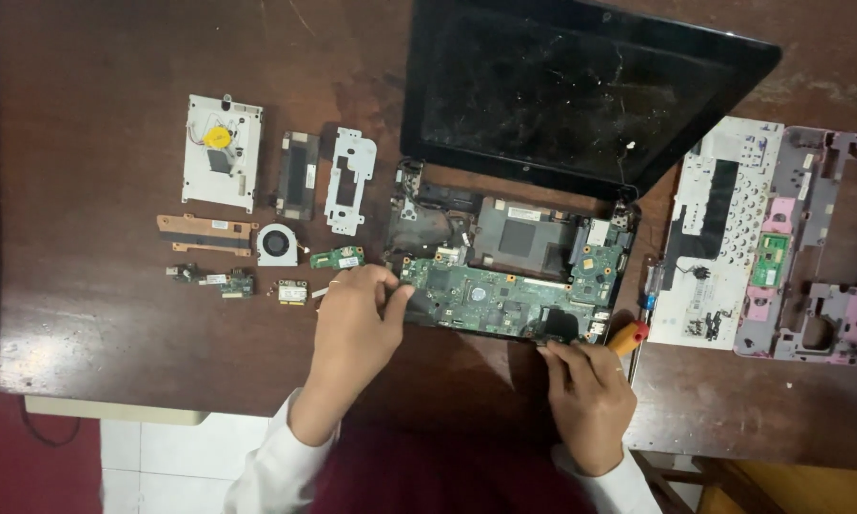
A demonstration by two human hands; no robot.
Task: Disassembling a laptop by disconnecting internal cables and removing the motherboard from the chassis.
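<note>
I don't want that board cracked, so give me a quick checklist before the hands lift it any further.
1. Left hand gripping the green motherboard at its left edge: ok.
2. Right hand on the front right edge: ok.
3. Orange-handled screwdriver out of the way: not ok, lies beside the right hand.
4. All screws out: cannot tell.
5. Cables unplugged: cannot tell.
6. Black screen lid open, off the board: ok.

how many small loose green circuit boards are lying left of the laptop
3, though tiny ones may escape notice. One green board lies right of the fan; one sits at the end of the lower-left strip of parts; one lies just left of the left hand.
</note>
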